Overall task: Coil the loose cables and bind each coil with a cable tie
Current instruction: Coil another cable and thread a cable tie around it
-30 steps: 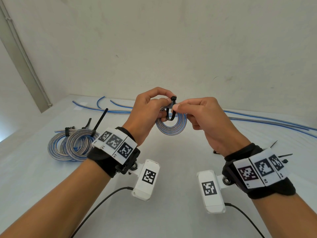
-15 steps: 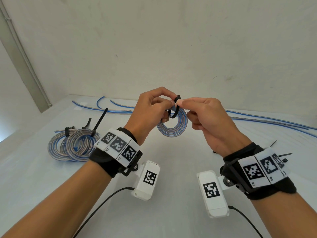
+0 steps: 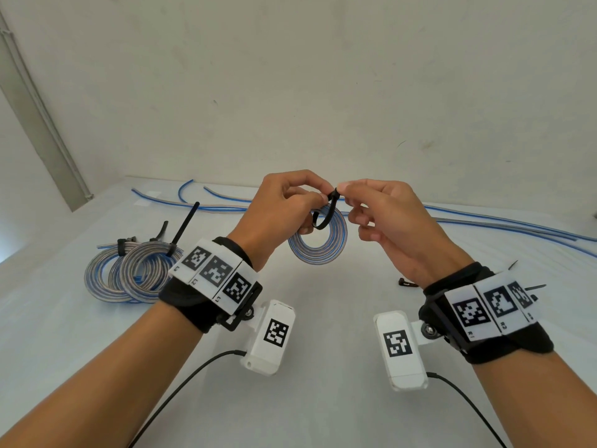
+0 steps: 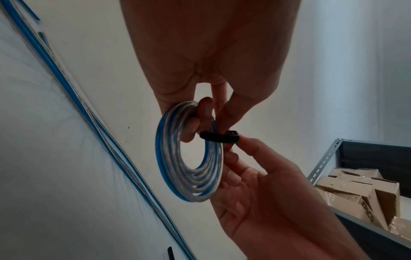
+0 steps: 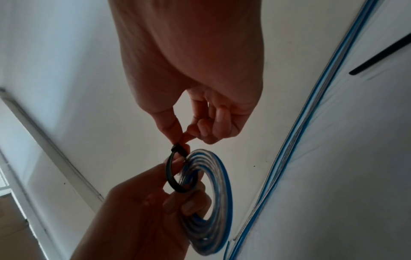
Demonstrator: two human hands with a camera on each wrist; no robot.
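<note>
Head view: left hand [image 3: 277, 208] grips coil [image 3: 318, 244] in air above tabletop [image 3: 316, 415], tie [image 3: 326, 215] looped loose round coil. Right hand [image 3: 384, 218] pinches tie end at head. Advice, my judgement: pull tail straight through head, keep turns flat together, tighten until snug.
</note>
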